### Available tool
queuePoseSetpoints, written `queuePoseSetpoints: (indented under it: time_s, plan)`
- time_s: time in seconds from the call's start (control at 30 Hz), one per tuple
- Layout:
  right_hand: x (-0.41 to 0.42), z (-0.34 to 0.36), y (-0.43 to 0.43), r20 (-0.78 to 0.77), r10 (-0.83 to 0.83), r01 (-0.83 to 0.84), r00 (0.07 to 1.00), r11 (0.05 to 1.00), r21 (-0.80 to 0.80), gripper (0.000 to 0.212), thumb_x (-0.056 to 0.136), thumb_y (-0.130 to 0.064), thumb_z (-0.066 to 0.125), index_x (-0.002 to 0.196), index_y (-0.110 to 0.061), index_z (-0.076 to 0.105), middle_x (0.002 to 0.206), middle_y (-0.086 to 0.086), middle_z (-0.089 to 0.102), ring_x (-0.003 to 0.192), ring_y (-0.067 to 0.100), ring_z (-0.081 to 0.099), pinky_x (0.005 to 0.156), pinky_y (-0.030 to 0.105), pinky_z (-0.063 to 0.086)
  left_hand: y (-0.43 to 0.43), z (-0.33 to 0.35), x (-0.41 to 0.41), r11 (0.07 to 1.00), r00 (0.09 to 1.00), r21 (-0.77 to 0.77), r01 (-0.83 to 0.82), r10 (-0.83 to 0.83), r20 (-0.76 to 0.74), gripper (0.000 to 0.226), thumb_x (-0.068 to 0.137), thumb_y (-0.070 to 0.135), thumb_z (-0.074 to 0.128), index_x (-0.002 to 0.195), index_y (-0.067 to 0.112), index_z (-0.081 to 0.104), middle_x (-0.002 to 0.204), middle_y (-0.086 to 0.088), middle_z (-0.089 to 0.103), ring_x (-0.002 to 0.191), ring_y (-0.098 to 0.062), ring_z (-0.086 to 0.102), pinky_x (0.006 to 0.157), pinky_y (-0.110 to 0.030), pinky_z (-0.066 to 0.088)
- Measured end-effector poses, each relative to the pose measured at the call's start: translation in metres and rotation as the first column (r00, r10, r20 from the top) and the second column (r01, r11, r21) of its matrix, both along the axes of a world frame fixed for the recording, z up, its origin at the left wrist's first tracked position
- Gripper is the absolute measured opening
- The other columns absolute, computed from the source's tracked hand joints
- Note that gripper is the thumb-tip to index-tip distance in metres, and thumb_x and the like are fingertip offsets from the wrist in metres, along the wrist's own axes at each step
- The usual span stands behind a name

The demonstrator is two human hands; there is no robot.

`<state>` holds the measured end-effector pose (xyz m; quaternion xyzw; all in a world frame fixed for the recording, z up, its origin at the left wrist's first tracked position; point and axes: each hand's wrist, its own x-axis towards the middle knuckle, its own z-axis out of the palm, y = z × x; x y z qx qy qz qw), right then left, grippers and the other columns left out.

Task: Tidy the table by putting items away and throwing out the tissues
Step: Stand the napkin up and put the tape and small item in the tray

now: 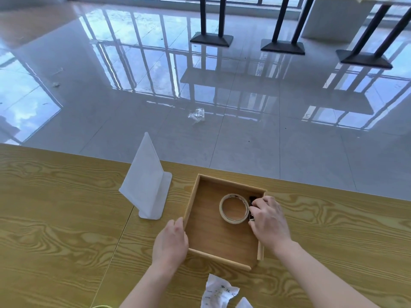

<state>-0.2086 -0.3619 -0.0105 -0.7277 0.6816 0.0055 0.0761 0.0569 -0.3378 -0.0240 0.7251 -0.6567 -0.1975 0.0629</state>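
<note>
**Hands at the wooden tray**

Wooden tray (209, 232) on the counter (55, 218). Inside it, tape roll (234, 208), lying flat near the far right corner. Right hand (269, 221) over the tray's right side, fingers (259, 203) pinched on a small black object (252, 200) just beside the roll. Left hand (171, 243) against the tray's left wall, fingers curled on it. Crumpled paper (219, 294) nearer than the tray; white stand (146, 181) left of it.

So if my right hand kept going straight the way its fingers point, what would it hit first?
Probably the tape roll: your right hand points left across the wooden tray, holding a small black object beside it.
</note>
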Motion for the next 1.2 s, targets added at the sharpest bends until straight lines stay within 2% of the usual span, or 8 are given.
queuePoseSetpoints:
  time_s: [0.13,0.3,0.4,0.5,0.67,0.87,1.07,1.2]
  plan:
    - [0.011,-0.005,0.007,0.061,0.053,-0.050,0.997,0.998,-0.049,0.025,0.078,-0.018,0.077,0.103,-0.014,0.075,0.114,0.001,0.065,0.113,0.023,0.057,0.119,0.041,0.026,0.002,0.001,0.000,1.000,1.000,0.014,-0.011,0.011,-0.010,0.041,0.098,0.022,0.042,0.138,0.017,0.046,0.111,-0.002,0.060,0.095,-0.019,0.062,0.078,-0.028,0.049]
    - [0.011,-0.006,0.001,0.086,0.051,-0.047,0.995,0.998,-0.052,0.024,0.087,-0.004,0.060,0.104,-0.011,0.074,0.112,0.003,0.062,0.098,0.023,0.063,0.119,0.040,0.028,0.002,0.003,0.000,1.000,1.000,0.008,-0.005,0.005,-0.007,0.039,0.098,0.022,0.041,0.136,0.017,0.047,0.109,-0.002,0.059,0.094,-0.018,0.061,0.077,-0.027,0.047]
    - [0.012,0.001,-0.001,0.208,-0.018,0.045,0.978,0.991,-0.127,0.014,0.080,-0.001,0.066,0.090,-0.006,0.076,0.099,0.003,0.064,0.085,0.023,0.062,0.081,0.030,0.051,0.004,0.002,-0.001,1.000,1.000,-0.001,-0.003,0.003,-0.010,0.041,0.098,0.023,0.041,0.138,0.017,0.046,0.110,-0.001,0.059,0.094,-0.016,0.061,0.077,-0.026,0.047]
    - [0.019,0.011,-0.001,0.383,-0.072,0.192,0.921,0.939,-0.286,0.012,0.076,0.001,0.074,0.086,-0.006,0.076,0.091,0.001,0.064,0.073,0.018,0.062,0.062,0.022,0.043,0.005,0.002,0.000,1.000,1.000,-0.005,-0.004,0.003,-0.019,0.038,0.098,0.022,0.041,0.134,0.017,0.049,0.106,-0.001,0.059,0.090,-0.017,0.060,0.076,-0.027,0.049]
    - [0.062,0.020,-0.006,0.486,0.103,0.132,0.868,0.894,-0.427,0.014,0.083,-0.006,0.073,0.097,-0.006,0.075,0.097,0.001,0.065,0.082,0.013,0.063,0.070,0.023,0.054,0.003,0.002,-0.002,1.000,1.000,-0.006,-0.007,0.007,-0.029,0.035,0.098,0.021,0.039,0.130,0.016,0.051,0.105,-0.002,0.059,0.089,-0.017,0.060,0.074,-0.026,0.047]
    - [0.126,0.003,-0.020,0.400,0.143,-0.047,0.905,0.969,-0.241,0.009,0.084,-0.010,0.071,0.079,-0.003,0.071,0.089,0.007,0.064,0.075,0.024,0.064,0.061,0.034,0.056,0.002,0.003,-0.001,0.999,0.999,0.036,-0.027,0.028,-0.042,0.020,0.096,0.024,0.042,0.109,0.017,0.057,0.102,-0.004,0.059,0.090,-0.022,0.060,0.077,-0.033,0.050]
    - [0.139,-0.018,-0.028,0.389,0.149,-0.110,0.909,0.986,-0.123,0.015,0.091,-0.012,0.060,0.096,-0.005,0.073,0.109,0.005,0.063,0.097,0.025,0.061,0.079,0.036,0.055,0.006,-0.003,0.000,0.999,0.996,0.026,-0.026,0.028,-0.086,0.019,0.096,0.028,0.043,0.108,0.021,0.057,0.099,-0.001,0.055,0.090,-0.021,0.059,0.077,-0.033,0.049]
    - [0.122,-0.023,-0.021,0.398,0.148,-0.101,0.905,0.986,-0.135,0.018,0.086,-0.010,0.069,0.104,-0.006,0.073,0.115,0.005,0.066,0.104,0.023,0.061,0.090,0.032,0.053,0.009,-0.008,-0.001,1.000,0.996,0.002,-0.024,0.024,-0.089,0.027,0.097,0.028,0.040,0.119,0.021,0.054,0.103,0.000,0.054,0.091,-0.018,0.058,0.077,-0.030,0.048]
